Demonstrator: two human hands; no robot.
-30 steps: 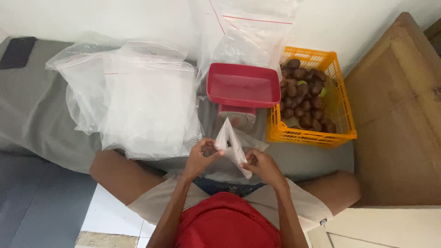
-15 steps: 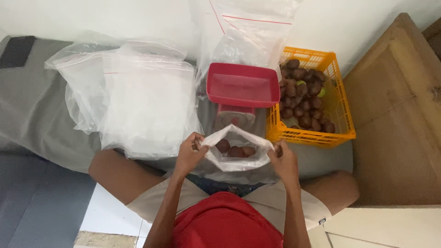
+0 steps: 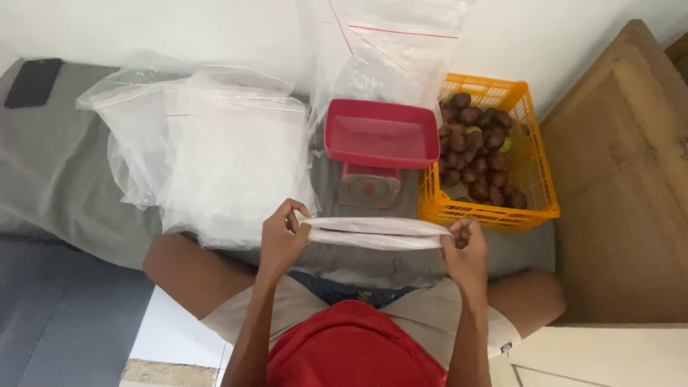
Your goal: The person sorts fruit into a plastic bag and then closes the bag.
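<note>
A white wall backs a grey mat (image 3: 64, 165) on the floor, seen from the head camera. Mid-mat stands a red scale (image 3: 380, 143), an orange basket (image 3: 527, 193) of dark fruit at its right, a bag pile (image 3: 215, 158) at its left. Before the scale, left hand (image 3: 282, 240) and right hand (image 3: 464, 251) each pinch an end of a bag (image 3: 376, 233), pulled taut: seemingly the sealing step; pressing along the strip should follow.

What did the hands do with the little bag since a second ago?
The left hand and right hand moved apart. The small clear bag, first folded between them, then opened with dark fruit showing inside, is now pulled flat and taut, its mouth closed. Both hands kept hold of it. The red scale, the orange basket of fruit and the pile of clear bags stayed put.
</note>
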